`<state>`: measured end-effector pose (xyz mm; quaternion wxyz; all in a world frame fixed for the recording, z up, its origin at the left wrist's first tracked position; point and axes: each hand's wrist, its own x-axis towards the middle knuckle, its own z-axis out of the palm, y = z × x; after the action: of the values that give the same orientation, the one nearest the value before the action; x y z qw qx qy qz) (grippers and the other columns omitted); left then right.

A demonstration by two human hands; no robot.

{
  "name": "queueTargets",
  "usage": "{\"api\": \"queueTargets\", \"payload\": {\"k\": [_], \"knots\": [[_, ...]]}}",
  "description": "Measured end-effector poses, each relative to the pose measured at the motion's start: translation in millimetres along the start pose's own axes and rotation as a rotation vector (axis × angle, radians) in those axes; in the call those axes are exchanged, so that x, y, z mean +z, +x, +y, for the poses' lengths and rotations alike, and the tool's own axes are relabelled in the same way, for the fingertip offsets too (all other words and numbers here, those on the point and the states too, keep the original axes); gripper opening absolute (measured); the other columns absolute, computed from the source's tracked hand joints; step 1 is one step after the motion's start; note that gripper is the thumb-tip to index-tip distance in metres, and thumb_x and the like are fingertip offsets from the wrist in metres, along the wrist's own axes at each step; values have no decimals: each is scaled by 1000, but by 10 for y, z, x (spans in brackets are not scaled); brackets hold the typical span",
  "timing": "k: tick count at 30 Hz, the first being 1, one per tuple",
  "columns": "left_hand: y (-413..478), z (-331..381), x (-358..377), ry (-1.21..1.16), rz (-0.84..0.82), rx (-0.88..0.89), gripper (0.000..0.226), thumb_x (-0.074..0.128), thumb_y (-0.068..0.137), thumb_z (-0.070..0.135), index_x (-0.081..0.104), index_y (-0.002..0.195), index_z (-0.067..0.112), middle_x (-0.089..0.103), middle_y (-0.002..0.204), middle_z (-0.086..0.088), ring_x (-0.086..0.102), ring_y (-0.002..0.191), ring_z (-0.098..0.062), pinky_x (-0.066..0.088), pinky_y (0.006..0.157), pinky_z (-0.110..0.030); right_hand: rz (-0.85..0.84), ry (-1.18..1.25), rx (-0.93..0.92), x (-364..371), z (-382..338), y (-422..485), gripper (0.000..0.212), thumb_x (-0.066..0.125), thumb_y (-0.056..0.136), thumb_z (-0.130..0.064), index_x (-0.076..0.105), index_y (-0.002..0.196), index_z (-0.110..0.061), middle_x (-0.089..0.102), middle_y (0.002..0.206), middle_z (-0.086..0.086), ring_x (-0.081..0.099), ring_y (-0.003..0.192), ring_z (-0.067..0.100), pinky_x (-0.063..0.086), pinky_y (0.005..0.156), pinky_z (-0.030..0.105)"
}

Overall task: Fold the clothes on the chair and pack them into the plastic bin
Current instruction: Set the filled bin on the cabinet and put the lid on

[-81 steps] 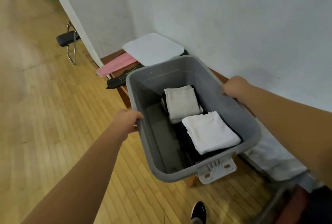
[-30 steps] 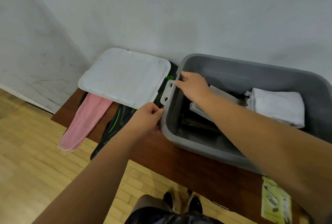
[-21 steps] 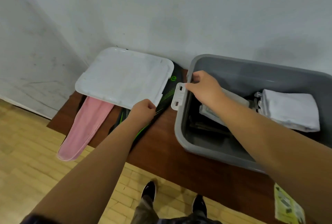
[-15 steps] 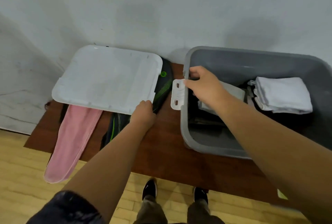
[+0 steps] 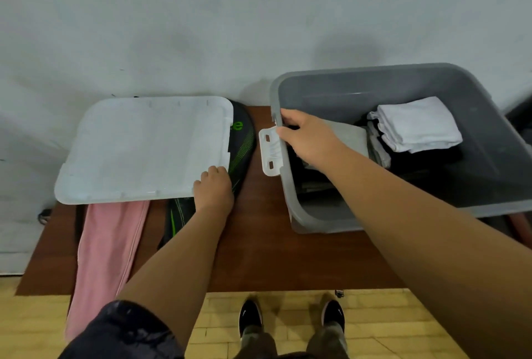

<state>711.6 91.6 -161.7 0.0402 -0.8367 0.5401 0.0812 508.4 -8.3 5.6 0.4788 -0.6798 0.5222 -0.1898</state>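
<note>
While my left hand (image 5: 213,187) is pinching the near right corner of the lid (image 5: 144,148), my right hand (image 5: 309,139) is gripping the left rim of the plastic bin (image 5: 486,177), which is holding folded clothes (image 5: 417,128). The lid is lying just left of the bin, long axis paralleling the wall (image 5: 259,27), nearest my left fingers (image 5: 212,171).

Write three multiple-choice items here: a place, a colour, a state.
1. Where is the white lid? A on the grey bin B on the table, left of the bin C on the floor
2. The cloth hanging off the table is: A pink B blue C yellow
3. The right hand is: A gripping the bin's rim B hanging idle C lifting the lid
Answers: B, lid lies flat beside the bin; A, cloth is plainly pink; A, fingers curl over the rim.
</note>
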Motion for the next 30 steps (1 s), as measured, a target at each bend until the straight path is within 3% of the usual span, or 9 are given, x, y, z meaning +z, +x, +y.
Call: {"api": "queueTargets", "payload": {"k": [5, 9, 13, 16, 20, 22, 25, 28, 30], "knots": [[-61, -118, -734, 34, 256, 7, 24, 60, 89, 2, 49, 108, 11, 56, 96, -8, 58, 81, -27, 45, 65, -38, -9, -54, -12, -43, 13, 21, 38, 62, 105, -23, 64, 141, -32, 64, 120, -16, 60, 113, 7, 46, 98, 28], [-129, -301, -1704, 39, 413, 5, 27, 58, 92, 1, 53, 116, 11, 58, 99, -8, 62, 82, -30, 40, 58, -39, -36, -283, -12, -75, -33, 69, 30, 63, 102, -27, 68, 132, -27, 71, 125, -3, 65, 116, 20, 53, 100, 39], [-367, -289, -2748, 28, 559, -6, 31, 53, 93, -1, 53, 121, 13, 56, 110, -7, 62, 98, -31, 43, 66, -39, -72, -487, -52, -183, -171, 158, 21, 61, 97, -21, 69, 117, -21, 71, 112, 2, 67, 107, 27, 56, 89, 41], [-613, -193, -3369, -81, 726, -33, 33, 51, 90, -5, 57, 120, 7, 54, 112, -10, 53, 105, -30, 47, 70, -40, -78, -465, -99, -369, -407, 99, 15, 58, 101, -21, 68, 105, -10, 69, 106, 8, 65, 101, 28, 52, 83, 39], [-1049, -45, -4080, -262, 904, -44, 37, 54, 92, 3, 58, 128, 8, 53, 120, -10, 51, 106, -28, 44, 80, -37, -102, -402, -105, -666, -748, 18, 27, 53, 104, -21, 67, 88, -5, 66, 88, 11, 66, 92, 30, 44, 71, 35], [-1272, 50, -4422, -385, 949, -72, 32, 56, 92, 10, 56, 124, 12, 57, 112, -3, 53, 98, -22, 42, 81, -33, -113, -349, -102, -804, -852, 36, 35, 52, 106, -27, 71, 96, 0, 71, 95, 17, 68, 96, 33, 48, 78, 38], [-1519, 147, -4839, -593, 1058, -139, 29, 61, 89, 15, 57, 118, 17, 59, 102, 4, 56, 88, -18, 42, 67, -26, -149, -147, -58, -972, -1015, 40, 35, 57, 105, -31, 70, 102, 1, 73, 110, 26, 71, 98, 37, 56, 89, 44], [-1669, 222, -5138, -755, 1110, -165, 32, 64, 89, 19, 60, 120, 19, 61, 100, 9, 58, 84, -10, 38, 62, -13, -159, -66, -84, -1154, -1189, -9, 33, 58, 103, -33, 67, 103, -2, 73, 114, 25, 72, 105, 38, 57, 96, 49], [-1747, 263, -5279, -873, 1145, -169, 28, 65, 87, 21, 62, 115, 20, 62, 96, 12, 61, 84, -4, 45, 66, -13, -140, -144, -145, -1293, -1273, -55, 41, 53, 105, -39, 68, 111, -2, 74, 112, 17, 70, 111, 37, 54, 99, 47]]}}
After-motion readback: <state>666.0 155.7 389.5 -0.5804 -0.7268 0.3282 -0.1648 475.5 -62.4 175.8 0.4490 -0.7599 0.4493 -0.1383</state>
